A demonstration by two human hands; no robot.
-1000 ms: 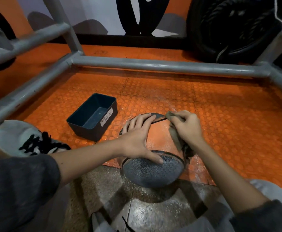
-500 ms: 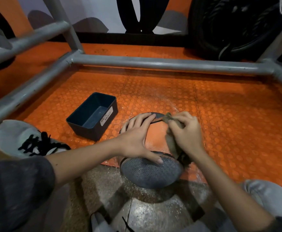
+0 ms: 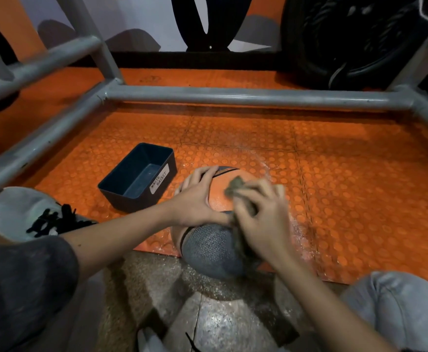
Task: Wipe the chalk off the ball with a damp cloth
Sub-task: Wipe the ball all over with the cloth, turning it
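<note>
An orange bumpy mat (image 3: 347,199) lies inside a gray pipe frame (image 3: 233,97), with a black tire (image 3: 347,39) at 1 o'clock. The ball (image 3: 208,250) sits at the mat's near edge, a dark bin (image 3: 131,207) at its 10 o'clock. The left hand (image 3: 197,199) lies flat on the ball; the right hand (image 3: 261,219) squeezes a cloth (image 3: 235,185) on top.

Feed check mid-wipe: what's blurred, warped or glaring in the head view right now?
Head view: the right hand and the cloth it grips are motion-blurred; the left hand, ball and waste bin are sharp. Same view: the wide lens bows the grey pipes, and glare sits on the polished floor.
</note>
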